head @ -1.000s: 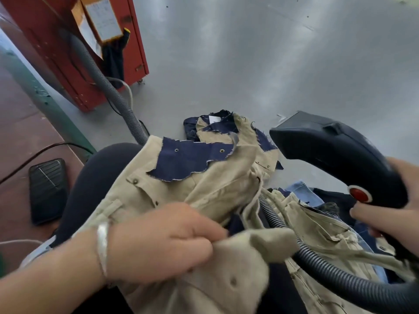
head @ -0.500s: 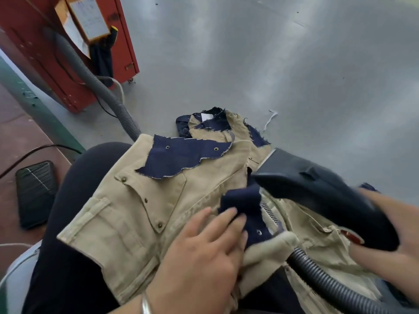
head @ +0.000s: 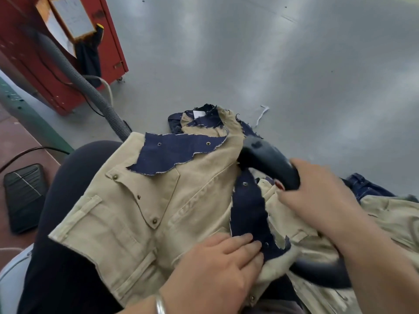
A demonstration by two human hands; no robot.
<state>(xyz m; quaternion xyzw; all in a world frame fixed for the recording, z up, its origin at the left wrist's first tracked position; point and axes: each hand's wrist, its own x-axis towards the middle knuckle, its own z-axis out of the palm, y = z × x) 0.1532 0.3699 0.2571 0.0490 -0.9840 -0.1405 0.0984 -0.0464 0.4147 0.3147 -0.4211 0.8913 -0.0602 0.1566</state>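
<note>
A beige shirt [head: 127, 214] with navy denim patches lies spread over my lap. My left hand [head: 217, 266] presses flat on it at the lower end of a navy strip [head: 247, 214] studded with snaps. My right hand [head: 317, 196] grips the dark handle of a vacuum nozzle [head: 267, 159], whose head rests on the shirt just above that strip. A wide navy patch [head: 172, 152] lies across the shirt's upper part.
A grey ribbed hose [head: 90, 91] runs from a red cabinet [head: 56, 71] at the upper left toward my lap. A black foot pedal [head: 23, 196] lies on the reddish floor at the left. More beige and denim garments [head: 385, 214] pile at the right. Grey floor lies ahead.
The nozzle has come down from the right onto the shirt. My left hand let go of bunched cloth, flattened the shirt and slid down the navy strip.
</note>
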